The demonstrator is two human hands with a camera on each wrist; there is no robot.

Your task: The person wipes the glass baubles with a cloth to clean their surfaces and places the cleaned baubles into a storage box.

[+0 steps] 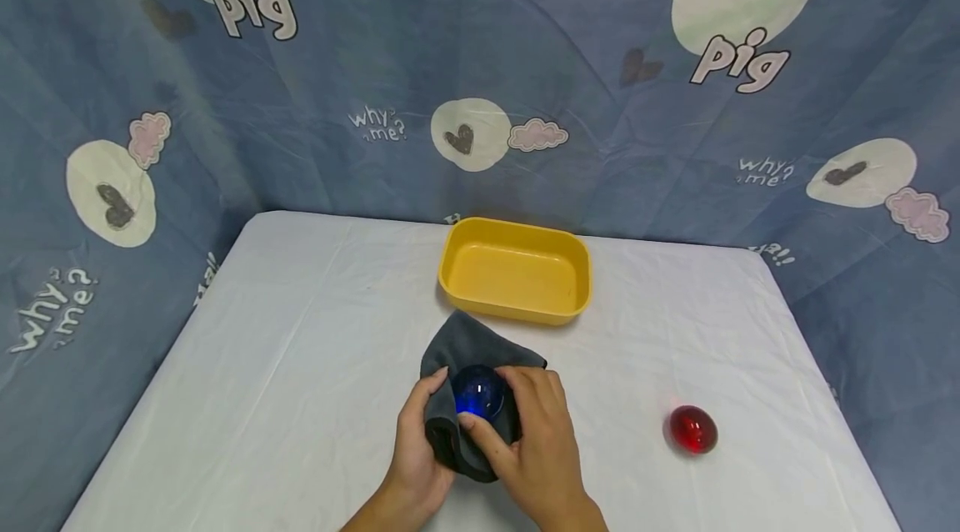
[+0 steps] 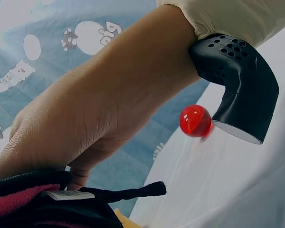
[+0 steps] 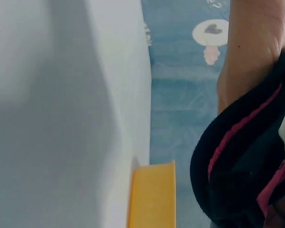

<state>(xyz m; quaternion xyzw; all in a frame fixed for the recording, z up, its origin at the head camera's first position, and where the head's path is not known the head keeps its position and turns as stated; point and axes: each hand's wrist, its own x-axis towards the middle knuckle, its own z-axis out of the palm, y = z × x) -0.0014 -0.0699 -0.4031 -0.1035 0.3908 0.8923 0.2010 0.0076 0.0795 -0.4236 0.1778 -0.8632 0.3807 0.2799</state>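
Observation:
My left hand holds a dark grey cloth, its thumb along the left edge. A shiny blue ball sits on the cloth, partly wrapped by its folds. From the right, my right hand pinches the ball between thumb and fingers. In the left wrist view the right hand and forearm stretch across, the fingertips hidden behind dark fabric with pink edging. Similar fabric covers the lower right of the right wrist view, in front of the left arm.
A yellow rectangular tray stands behind the cloth, near the back of the white-covered table. A red ball rests on the table to the right. Blue printed fabric hangs at the back and sides.

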